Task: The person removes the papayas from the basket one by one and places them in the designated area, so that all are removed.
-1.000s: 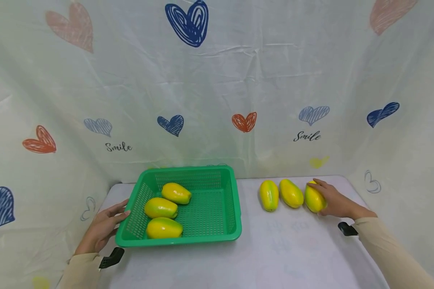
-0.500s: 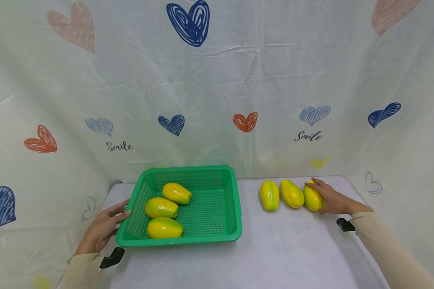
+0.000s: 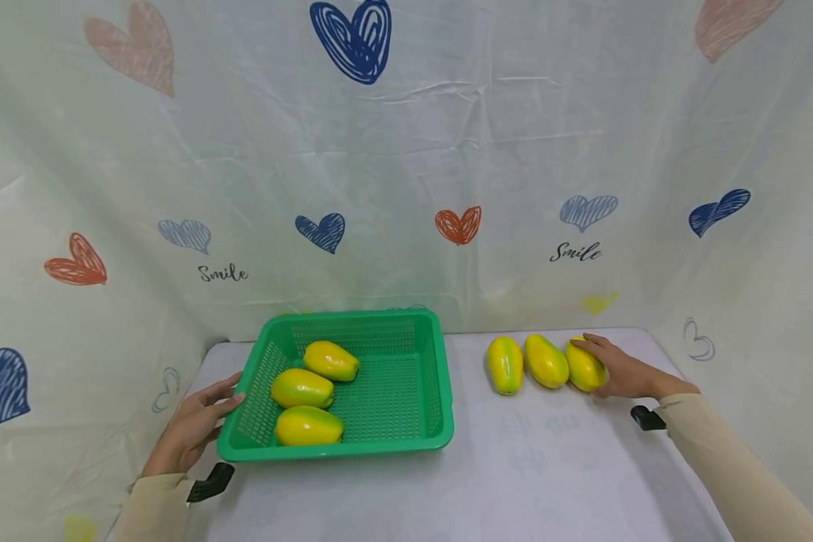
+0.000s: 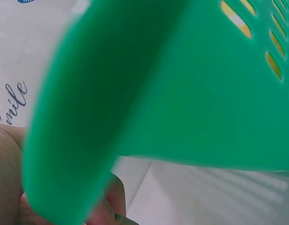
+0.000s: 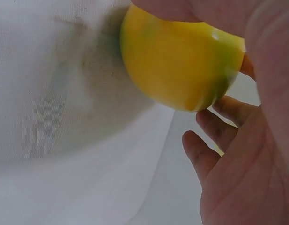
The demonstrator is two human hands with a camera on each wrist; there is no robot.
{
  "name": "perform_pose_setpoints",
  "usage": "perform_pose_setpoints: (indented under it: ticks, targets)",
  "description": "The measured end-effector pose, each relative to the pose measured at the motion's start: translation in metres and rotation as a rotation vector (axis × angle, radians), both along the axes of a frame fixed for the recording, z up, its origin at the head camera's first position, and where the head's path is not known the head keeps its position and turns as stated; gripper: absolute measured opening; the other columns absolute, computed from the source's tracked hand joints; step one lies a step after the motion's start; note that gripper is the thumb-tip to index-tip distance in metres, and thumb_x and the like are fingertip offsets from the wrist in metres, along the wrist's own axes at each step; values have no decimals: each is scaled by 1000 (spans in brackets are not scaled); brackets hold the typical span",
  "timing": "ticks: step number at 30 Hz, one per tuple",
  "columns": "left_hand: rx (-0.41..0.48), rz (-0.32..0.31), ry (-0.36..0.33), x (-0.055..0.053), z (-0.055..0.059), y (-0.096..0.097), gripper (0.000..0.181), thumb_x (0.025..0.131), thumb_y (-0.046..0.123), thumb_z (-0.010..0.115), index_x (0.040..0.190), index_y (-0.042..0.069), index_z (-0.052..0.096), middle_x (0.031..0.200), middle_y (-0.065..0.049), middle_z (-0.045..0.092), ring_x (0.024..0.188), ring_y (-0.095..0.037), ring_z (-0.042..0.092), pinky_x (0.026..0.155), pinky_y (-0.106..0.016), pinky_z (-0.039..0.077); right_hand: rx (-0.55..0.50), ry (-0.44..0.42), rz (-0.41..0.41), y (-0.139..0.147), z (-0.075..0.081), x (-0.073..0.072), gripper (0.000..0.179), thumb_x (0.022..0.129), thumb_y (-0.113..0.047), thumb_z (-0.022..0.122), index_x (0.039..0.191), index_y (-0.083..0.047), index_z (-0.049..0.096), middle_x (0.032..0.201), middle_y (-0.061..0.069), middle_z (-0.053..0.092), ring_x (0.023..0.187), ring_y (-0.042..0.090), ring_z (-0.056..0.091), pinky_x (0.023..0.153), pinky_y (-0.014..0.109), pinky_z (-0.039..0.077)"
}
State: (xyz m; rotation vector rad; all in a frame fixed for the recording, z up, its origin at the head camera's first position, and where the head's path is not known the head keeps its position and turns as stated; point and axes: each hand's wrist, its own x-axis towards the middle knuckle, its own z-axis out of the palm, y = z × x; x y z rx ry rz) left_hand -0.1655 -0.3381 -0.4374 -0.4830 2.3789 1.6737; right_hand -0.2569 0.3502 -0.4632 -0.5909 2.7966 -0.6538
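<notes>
My left hand [image 3: 194,424] grips the left rim of a green perforated plastic basket [image 3: 440,391]; in the left wrist view the basket's rim [image 4: 83,108] hides part of the fingers. Three yellow-green papayas lie inside along its left half, the lowest papaya [image 3: 309,426] close to the front wall. On the right of the table, my right hand [image 3: 626,375] holds the rightmost papaya [image 3: 585,366], fingers over its far end and thumb at the near side. The right wrist view shows this papaya [image 5: 177,61] between thumb and fingers. Just left of it lies the middle papaya [image 3: 546,361].
Another papaya [image 3: 504,366] lies left of the middle one, right of the basket. The white table [image 3: 501,474] ends at a hanging sheet [image 3: 379,165] printed with hearts, which also encloses both sides. Dark wrist devices sit under both cuffs.
My right hand has shifted slightly left with the rightmost papaya, bringing it right up beside the middle one. The left hand and the basket have stayed put.
</notes>
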Motion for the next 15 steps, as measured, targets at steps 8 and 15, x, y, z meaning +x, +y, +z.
perform_pose_setpoints:
  ticks: [8, 15]
  targets:
    - [-18, 9, -10, -1, 1, 2, 69, 91, 38, 58, 147, 13, 26, 143, -24, 24, 100, -24, 52, 79, -34, 49, 1, 11, -6, 1, 3, 3, 90, 69, -11, 80, 143, -7, 29, 146, 29, 11, 126, 51, 20, 93, 70, 22]
    - [-7, 9, -11, 1, 1, 1, 69, 91, 36, 58, 147, 13, 26, 145, -24, 22, 94, -19, 55, 79, -34, 50, -10, 71, 8, -7, 17, 11, 90, 71, -13, 80, 145, -15, 28, 149, 22, 9, 129, 48, 17, 94, 69, 23]
